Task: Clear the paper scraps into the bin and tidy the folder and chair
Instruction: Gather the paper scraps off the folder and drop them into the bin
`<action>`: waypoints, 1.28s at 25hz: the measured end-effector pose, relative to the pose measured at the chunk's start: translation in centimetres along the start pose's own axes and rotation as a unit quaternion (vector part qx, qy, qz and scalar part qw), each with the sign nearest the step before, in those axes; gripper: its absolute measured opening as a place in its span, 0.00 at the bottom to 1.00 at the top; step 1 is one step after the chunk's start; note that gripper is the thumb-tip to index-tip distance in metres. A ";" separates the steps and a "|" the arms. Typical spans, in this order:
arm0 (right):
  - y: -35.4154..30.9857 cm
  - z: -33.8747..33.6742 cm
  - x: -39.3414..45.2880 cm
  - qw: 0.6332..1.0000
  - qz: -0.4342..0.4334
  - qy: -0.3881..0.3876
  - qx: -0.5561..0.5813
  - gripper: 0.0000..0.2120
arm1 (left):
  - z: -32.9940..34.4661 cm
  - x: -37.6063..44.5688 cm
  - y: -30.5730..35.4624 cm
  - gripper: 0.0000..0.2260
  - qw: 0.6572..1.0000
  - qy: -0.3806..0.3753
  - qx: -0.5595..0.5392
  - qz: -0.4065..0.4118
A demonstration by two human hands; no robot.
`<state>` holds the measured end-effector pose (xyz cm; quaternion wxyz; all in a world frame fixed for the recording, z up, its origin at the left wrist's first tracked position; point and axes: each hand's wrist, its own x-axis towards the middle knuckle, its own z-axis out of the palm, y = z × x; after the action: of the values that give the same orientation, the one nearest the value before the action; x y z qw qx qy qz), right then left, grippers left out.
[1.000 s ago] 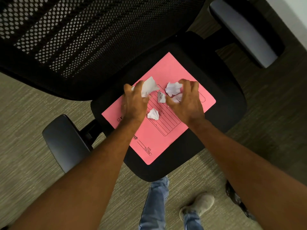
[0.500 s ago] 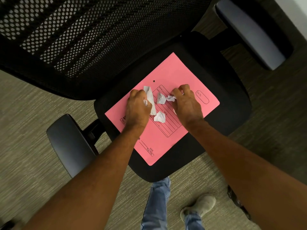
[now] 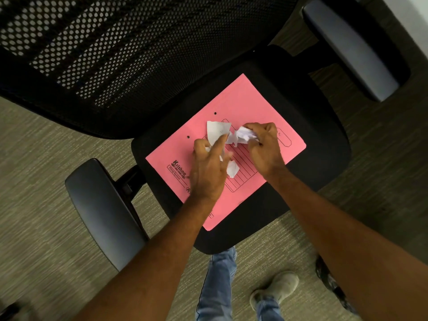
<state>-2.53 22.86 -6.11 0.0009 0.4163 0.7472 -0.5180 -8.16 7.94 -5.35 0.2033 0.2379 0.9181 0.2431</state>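
Note:
A pink folder point(image 3: 252, 105) lies flat on the black seat of an office chair point(image 3: 312, 126). My left hand point(image 3: 209, 170) is over the folder's middle, pinching a flat white paper scrap point(image 3: 216, 130) that sticks up past its fingers. My right hand point(image 3: 264, 147) is beside it, closed on a crumpled white paper scrap point(image 3: 243, 135). One more small crumpled scrap point(image 3: 232, 169) lies loose on the folder between my two wrists. No bin is in view.
The chair's mesh backrest point(image 3: 115, 54) fills the upper left. Its armrests stick out at the lower left point(image 3: 104, 212) and upper right point(image 3: 352, 49). My jeans leg and shoe point(image 3: 275, 290) stand on the carpet in front of the seat.
Both hands have closed in on the scraps at the folder's middle. The left hand has lifted its flat scrap higher and the right has gathered a crumpled one into its fingers.

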 end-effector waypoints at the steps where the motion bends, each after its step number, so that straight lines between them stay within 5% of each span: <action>1: -0.1 0.0 0.1 1.000 0.002 -0.012 -0.007 0.15 | 0.4 -0.3 -0.1 0.30 1.000 -0.021 0.013 -0.014; 7: -0.1 0.2 0.8 0.986 -0.088 -0.062 -0.127 0.32 | 0.9 0.1 -0.3 0.46 0.996 -0.072 0.045 -0.026; 13: -0.5 0.6 0.3 0.950 -0.144 -0.056 -0.270 0.24 | 0.6 0.2 -0.7 0.55 0.979 -0.108 0.170 0.025; 21: -0.3 0.4 0.9 0.967 -0.103 -0.050 -0.227 0.13 | 0.4 0.7 -0.9 0.20 0.993 -0.052 0.100 0.039; 32: -0.5 -0.8 1.3 0.986 -0.050 -0.030 -0.154 0.05 | -1.1 2.5 0.1 0.10 0.998 -0.017 -0.020 -0.064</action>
<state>-3.29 24.24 -5.91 0.0615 0.3574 0.8377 -0.4083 -10.69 9.03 -5.06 0.2388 0.1783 0.9229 0.2437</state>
